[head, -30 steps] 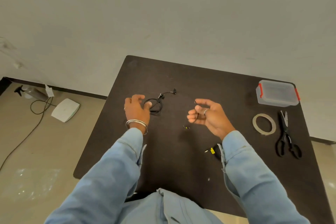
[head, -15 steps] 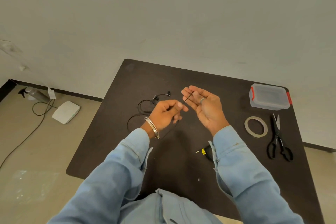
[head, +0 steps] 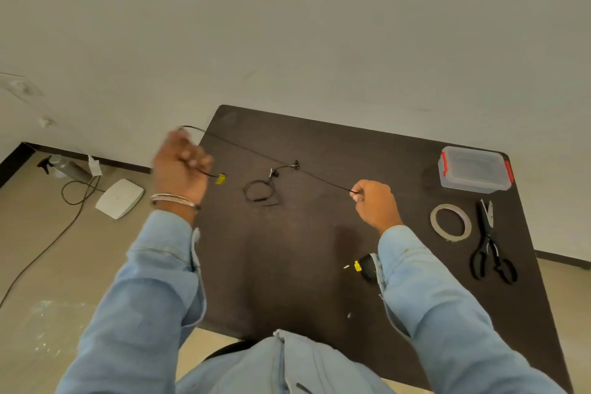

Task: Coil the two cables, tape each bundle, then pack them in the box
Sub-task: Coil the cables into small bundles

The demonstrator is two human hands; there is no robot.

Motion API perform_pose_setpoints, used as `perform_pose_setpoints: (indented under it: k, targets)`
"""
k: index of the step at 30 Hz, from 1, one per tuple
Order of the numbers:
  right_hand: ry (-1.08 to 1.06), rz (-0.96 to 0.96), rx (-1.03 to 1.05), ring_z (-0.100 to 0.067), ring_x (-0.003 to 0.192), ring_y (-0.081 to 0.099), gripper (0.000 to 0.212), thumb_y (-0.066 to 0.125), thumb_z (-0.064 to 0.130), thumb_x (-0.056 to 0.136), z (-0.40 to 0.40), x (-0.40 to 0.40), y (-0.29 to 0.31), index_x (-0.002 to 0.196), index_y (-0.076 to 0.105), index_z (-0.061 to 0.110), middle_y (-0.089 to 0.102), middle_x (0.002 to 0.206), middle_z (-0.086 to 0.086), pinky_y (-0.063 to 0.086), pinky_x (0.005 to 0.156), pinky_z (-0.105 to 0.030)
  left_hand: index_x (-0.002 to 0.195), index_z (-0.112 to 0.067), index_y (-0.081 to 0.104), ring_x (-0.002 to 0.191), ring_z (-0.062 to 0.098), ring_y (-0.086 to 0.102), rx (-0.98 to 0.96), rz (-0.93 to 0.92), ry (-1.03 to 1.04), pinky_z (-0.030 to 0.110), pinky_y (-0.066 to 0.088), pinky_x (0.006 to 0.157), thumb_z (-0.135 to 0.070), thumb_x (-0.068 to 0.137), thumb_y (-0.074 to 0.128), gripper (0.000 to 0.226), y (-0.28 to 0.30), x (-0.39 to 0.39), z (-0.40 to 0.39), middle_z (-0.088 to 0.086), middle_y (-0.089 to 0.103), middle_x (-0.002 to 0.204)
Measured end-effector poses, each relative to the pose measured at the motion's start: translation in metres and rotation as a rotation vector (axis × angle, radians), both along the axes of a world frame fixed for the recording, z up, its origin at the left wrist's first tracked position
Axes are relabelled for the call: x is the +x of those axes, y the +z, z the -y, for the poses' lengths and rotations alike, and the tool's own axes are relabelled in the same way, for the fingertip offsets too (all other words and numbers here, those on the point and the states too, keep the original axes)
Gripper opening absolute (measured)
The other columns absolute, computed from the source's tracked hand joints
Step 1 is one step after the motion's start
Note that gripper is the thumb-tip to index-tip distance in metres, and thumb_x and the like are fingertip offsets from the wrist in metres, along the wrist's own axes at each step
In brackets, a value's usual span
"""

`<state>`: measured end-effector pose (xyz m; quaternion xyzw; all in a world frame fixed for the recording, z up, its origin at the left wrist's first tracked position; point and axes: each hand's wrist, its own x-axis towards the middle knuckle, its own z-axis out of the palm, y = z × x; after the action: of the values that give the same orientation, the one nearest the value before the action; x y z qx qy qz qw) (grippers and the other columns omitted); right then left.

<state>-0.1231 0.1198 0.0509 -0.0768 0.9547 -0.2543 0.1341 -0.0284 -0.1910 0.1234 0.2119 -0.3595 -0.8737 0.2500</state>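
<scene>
While lid shut, clear box (head: 474,169) on table (head: 307,265), contents unclear

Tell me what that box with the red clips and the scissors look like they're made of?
The box looks like clear, slightly frosted plastic: the dark table shows through it, and its clips are red. The scissors seem to have glossy black plastic handles and pale metal blades, probably steel.

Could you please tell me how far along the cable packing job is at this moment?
Done: nothing taped or packed. One thin black cable lies loosely looped on the dark table. In hand: left hand and right hand stretch a second black cable. Left: coiling, the tape roll, the closed clear plastic box.
</scene>
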Motion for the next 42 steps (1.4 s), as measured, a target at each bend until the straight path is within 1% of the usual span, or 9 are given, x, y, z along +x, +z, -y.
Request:
perform_pose_setpoints:
  k: [5,11,14,16,21,25,29,39,42]
  targets:
    - [-0.2,-0.055,-0.051,-0.032,0.094,0.062,0.02,0.052,0.0,0.089,-0.01,-0.007,-0.009,0.096,0.068,0.008,0.067,0.099,-0.014,0.043,0.076,-0.028,0.077,-0.021,0.057,0.042,0.006,0.029,0.024,0.13,0.236,0.018,0.028,0.045,-0.024,0.094,0.045,0.021,-0.007,0.019,0.039,-0.01,0.035,0.048]
    - [-0.144,-0.303,-0.269,-0.022,0.104,0.051,0.012,0.063,0.004,0.086,0.011,-0.016,0.01,0.09,0.071,0.011,0.06,0.108,-0.007,0.041,0.084,-0.029,0.072,-0.015,0.064,0.031,0.005,0.032,-0.545,0.816,-0.192,0.014,0.025,0.034,-0.021,0.087,0.059,0.017,-0.026,0.007,0.014,0.0,0.05,0.057]
    - [-0.001,-0.242,-0.487,-0.008,0.082,0.061,0.014,0.061,0.003,0.089,0.025,-0.013,0.031,0.094,0.071,0.011,0.069,0.092,-0.003,0.046,0.077,-0.007,0.084,-0.002,0.067,0.071,0.026,0.065,-0.996,1.126,-0.462,0.034,0.05,0.066,-0.035,0.088,0.059,0.034,-0.029,-0.003,-0.008,0.018,0.068,0.085]
    - [0.067,-0.218,-0.533,-0.004,0.076,0.062,0.017,0.059,0.003,0.09,0.034,-0.01,0.037,0.096,0.072,0.012,0.068,0.085,0.004,0.049,0.074,-0.01,0.107,0.003,0.059,0.1,0.038,0.061,-1.211,1.27,-0.58,0.042,0.048,0.081,-0.038,0.089,0.058,0.044,-0.024,-0.009,-0.027,0.023,0.061,0.111]
    - [0.197,-0.198,-0.567,0.006,0.077,0.062,0.016,0.065,0.007,0.088,0.054,-0.002,0.043,0.098,0.075,0.013,0.071,0.089,0.006,0.046,0.074,-0.006,0.14,-0.022,0.041,0.124,0.031,0.046,-1.393,0.865,-0.684,0.041,0.04,0.102,-0.04,0.085,0.063,0.062,-0.022,-0.02,-0.062,0.012,0.035,0.144]
    - [0.27,-0.161,-0.544,0.001,0.072,0.062,0.017,0.07,0.007,0.083,0.067,0.004,0.042,0.1,0.074,0.008,0.074,0.09,-0.006,0.046,0.07,-0.004,0.122,-0.023,0.062,0.079,0.009,0.062,-1.149,0.557,-0.667,0.018,0.048,0.065,-0.032,0.089,0.061,0.034,-0.026,-0.024,-0.079,0.002,0.07,0.104]
    - [0.255,-0.079,-0.551,-0.001,0.058,0.058,0.015,0.072,0.011,0.083,0.068,0.003,0.037,0.097,0.068,0.008,0.069,0.074,-0.005,0.048,0.059,-0.014,0.086,-0.017,0.074,0.055,-0.004,0.056,-1.202,0.542,-0.554,0.015,0.042,0.061,-0.021,0.09,0.059,0.016,-0.03,-0.026,-0.079,-0.006,0.066,0.063]
    - [0.255,-0.012,-0.318,-0.012,0.082,0.063,0.023,0.052,-0.008,0.09,0.018,-0.026,0.009,0.099,0.071,0.002,0.071,0.09,-0.009,0.045,0.073,-0.003,0.07,-0.011,0.065,0.035,0.007,0.031,-0.393,0.398,0.263,0.015,0.024,0.037,-0.013,0.092,0.053,0.024,-0.02,-0.016,-0.008,0.001,0.048,0.052]
    - [0.18,-0.134,-0.301,-0.018,0.082,0.064,0.025,0.051,-0.009,0.088,0.024,-0.035,0.008,0.095,0.071,0.005,0.071,0.089,-0.009,0.053,0.079,-0.022,0.073,-0.01,0.065,0.036,0.008,0.03,-0.36,0.377,0.347,0.016,0.024,0.036,-0.015,0.091,0.052,0.023,-0.021,-0.018,-0.008,0.0,0.048,0.053]
